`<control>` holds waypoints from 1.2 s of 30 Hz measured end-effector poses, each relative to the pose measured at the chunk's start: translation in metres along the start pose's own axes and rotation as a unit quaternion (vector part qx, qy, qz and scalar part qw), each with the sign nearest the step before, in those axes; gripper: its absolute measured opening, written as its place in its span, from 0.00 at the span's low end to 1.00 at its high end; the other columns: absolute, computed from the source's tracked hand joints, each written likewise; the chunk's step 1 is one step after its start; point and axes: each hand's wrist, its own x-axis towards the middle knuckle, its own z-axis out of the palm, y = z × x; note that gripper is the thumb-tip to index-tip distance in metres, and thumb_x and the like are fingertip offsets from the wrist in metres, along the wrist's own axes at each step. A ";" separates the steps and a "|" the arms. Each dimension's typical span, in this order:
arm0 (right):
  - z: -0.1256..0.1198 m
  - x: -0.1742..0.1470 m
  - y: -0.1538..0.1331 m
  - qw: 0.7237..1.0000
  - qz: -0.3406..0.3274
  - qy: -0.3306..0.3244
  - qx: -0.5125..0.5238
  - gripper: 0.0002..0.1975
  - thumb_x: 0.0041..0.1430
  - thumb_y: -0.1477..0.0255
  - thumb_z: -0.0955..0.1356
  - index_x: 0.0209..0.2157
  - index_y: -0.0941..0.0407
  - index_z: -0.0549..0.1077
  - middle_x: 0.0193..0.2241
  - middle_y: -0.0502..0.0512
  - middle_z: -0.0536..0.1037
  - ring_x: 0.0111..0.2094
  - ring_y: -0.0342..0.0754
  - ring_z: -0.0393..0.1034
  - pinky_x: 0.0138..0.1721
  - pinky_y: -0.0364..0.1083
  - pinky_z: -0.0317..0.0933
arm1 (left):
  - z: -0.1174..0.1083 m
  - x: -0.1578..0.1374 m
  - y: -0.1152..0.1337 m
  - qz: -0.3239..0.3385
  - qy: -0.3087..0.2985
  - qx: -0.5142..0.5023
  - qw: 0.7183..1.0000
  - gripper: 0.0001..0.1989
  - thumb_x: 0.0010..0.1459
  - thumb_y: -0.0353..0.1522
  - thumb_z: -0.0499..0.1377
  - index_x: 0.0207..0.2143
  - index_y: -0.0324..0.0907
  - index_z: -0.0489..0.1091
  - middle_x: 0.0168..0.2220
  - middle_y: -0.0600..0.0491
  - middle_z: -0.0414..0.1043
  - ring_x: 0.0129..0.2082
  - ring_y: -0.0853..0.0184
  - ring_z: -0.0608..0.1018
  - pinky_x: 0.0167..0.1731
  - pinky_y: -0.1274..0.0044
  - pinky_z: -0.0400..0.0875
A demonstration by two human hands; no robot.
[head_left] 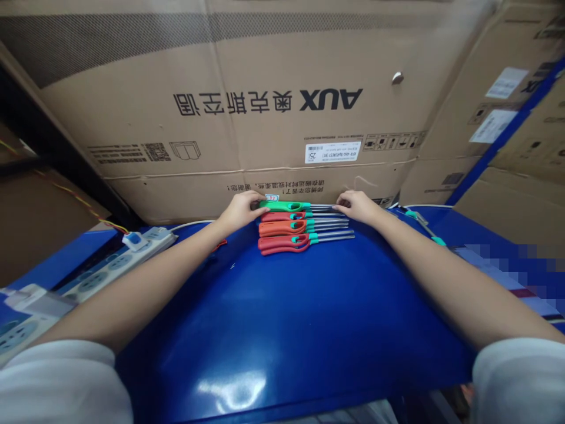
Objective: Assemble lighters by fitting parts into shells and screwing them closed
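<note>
My left hand (246, 209) pinches the handle end of a green gas lighter (282, 206), which has a small white tag (272, 198) by its handle. At the other end, my right hand (353, 206) is closed around the tip of its metal tube. Nearer to me, red and orange lighters lie in a stacked row, handles left and tubes right. An orange lighter (278, 228) is in the middle, and a red lighter (282, 244) is closest. Part of another red lighter (278, 217) shows just below the green one.
Behind the blue table (300, 330) stands a large cardboard box (265, 135). White power strips (99, 271) with plugs line the left side. At the right lies a cord with green-ended parts (424, 225), near a pixelated patch.
</note>
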 end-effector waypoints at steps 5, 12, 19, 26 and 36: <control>-0.015 -0.013 -0.006 0.999 0.017 -0.006 -0.028 0.13 0.63 0.63 0.66 0.42 0.56 0.77 0.42 0.61 0.81 0.41 0.55 0.76 0.41 0.50 0.68 | -0.016 -0.010 0.011 -0.014 0.001 0.029 0.999 0.16 0.63 0.41 0.60 0.44 0.40 0.77 0.44 0.45 0.80 0.42 0.60 0.80 0.46 0.68 0.74; -0.033 -0.043 -0.025 0.999 0.012 0.028 -0.028 0.15 0.65 0.66 0.63 0.46 0.57 0.75 0.46 0.62 0.80 0.45 0.58 0.76 0.46 0.55 0.70 | -0.074 -0.047 0.001 -0.082 -0.133 0.098 0.983 0.20 0.51 0.48 0.65 0.37 0.41 0.78 0.38 0.46 0.79 0.39 0.54 0.80 0.41 0.68 0.73; -0.037 -0.070 -0.073 0.994 -0.094 0.042 -0.047 0.16 0.68 0.63 0.61 0.48 0.54 0.74 0.48 0.63 0.79 0.52 0.60 0.72 0.51 0.57 0.68 | -0.101 -0.084 -0.013 -0.153 -0.242 0.086 0.954 0.23 0.43 0.50 0.69 0.37 0.45 0.79 0.35 0.50 0.81 0.34 0.58 0.81 0.34 0.75 0.71; -0.037 -0.087 -0.123 0.983 -0.178 0.033 -0.027 0.13 0.69 0.67 0.61 0.48 0.54 0.74 0.45 0.61 0.80 0.49 0.57 0.72 0.47 0.54 0.68 | -0.090 -0.088 -0.018 -0.173 -0.263 0.045 0.948 0.13 0.43 0.43 0.67 0.30 0.46 0.79 0.27 0.54 0.81 0.28 0.62 0.81 0.28 0.78 0.71; -0.016 -0.111 -0.151 0.971 -0.222 0.017 0.082 0.12 0.69 0.70 0.62 0.48 0.55 0.74 0.45 0.61 0.79 0.45 0.54 0.72 0.45 0.54 0.69 | -0.094 -0.060 0.026 -0.114 -0.183 0.065 0.974 0.13 0.47 0.40 0.64 0.35 0.44 0.79 0.34 0.51 0.81 0.34 0.60 0.80 0.37 0.72 0.72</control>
